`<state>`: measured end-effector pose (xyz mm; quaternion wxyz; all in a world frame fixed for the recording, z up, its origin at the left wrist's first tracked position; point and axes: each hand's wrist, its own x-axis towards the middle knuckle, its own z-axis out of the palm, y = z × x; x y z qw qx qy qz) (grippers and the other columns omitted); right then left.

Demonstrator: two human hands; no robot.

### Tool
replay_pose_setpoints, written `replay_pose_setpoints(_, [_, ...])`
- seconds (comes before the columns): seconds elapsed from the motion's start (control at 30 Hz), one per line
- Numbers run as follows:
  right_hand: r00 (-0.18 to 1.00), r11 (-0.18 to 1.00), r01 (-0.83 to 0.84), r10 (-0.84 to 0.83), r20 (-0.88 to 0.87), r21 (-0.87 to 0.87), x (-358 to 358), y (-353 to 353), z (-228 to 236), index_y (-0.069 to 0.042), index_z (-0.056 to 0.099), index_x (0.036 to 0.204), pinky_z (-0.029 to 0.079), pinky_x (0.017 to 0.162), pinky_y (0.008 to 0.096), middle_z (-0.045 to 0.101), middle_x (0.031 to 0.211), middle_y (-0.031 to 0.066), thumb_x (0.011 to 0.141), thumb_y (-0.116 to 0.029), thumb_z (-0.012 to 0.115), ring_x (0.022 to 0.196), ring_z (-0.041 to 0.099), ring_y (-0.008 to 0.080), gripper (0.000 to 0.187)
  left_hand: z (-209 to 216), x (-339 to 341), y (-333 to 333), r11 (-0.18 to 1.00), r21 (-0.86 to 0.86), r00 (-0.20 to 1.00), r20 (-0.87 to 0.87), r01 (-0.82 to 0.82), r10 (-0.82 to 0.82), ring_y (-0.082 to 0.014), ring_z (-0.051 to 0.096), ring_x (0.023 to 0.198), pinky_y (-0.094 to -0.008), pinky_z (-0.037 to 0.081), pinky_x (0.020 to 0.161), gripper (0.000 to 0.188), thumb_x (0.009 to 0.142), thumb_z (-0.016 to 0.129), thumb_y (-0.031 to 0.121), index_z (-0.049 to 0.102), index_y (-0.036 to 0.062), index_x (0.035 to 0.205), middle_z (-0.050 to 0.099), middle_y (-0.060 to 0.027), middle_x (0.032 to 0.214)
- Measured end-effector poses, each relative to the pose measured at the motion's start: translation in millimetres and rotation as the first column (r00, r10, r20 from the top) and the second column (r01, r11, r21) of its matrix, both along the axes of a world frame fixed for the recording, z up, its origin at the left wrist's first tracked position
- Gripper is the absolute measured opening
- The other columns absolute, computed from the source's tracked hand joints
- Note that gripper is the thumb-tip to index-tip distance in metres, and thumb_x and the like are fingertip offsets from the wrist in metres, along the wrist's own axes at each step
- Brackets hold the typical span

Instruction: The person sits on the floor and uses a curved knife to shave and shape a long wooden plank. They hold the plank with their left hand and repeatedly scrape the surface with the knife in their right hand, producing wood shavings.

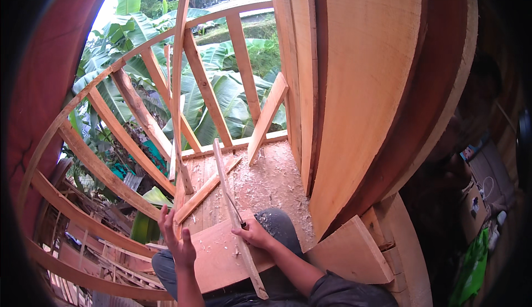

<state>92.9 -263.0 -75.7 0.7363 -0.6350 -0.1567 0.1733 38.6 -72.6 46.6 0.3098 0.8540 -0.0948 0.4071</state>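
A long narrow wooden strip (247, 262) lies at a slant across a broad wooden board (213, 260) on my lap. My right hand (256, 234) is closed around the dark handle of a thin metal-bladed tool (235, 214), right beside the strip. The blade points away from me along the strip; its exact kind is not clear. My left hand (178, 244) is raised over the left side of the board, fingers apart and holding nothing.
Wood shavings (271, 176) litter the plank floor ahead. A wooden railing (119, 127) curves around the left and front, with banana plants (208, 93) beyond. Tall boards (366, 74) stand at the right, and a short block (354, 254) is by my right arm.
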Motion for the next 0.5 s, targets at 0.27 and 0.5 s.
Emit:
replay_pose_setpoints(0.27, [0.997,1.000,0.022,-0.020,-0.075,0.019,-5.0,-2.3,10.3,-0.007,0.052,0.068,0.038,0.042,0.0242,0.047,0.053,-0.0016,0.082,-0.033,0.066,0.045,0.047,0.0078,0.032,-22.1,-6.1,15.9,0.986,-0.039,0.986,0.031,-0.165,0.166,-0.0320,0.038,0.123,-0.0419,0.026,0.106,0.045,0.079,0.056,0.012,0.045,0.0024,0.122,0.042,-0.0180,0.130])
replay_pose_setpoints(0.5, [0.999,1.000,0.005,-0.005,-0.040,-0.004,-0.6,0.6,6.3,-0.006,0.052,0.066,0.037,0.040,0.0253,0.048,0.051,-0.0004,0.084,-0.030,0.065,0.042,0.046,0.0083,0.033,-113.4,1.4,72.7,0.877,0.355,0.662,-0.577,-0.323,0.477,-0.0317,0.045,0.115,-0.0526,0.015,0.107,0.041,0.087,0.050,0.042,0.059,0.0061,0.105,0.057,-0.0158,0.110])
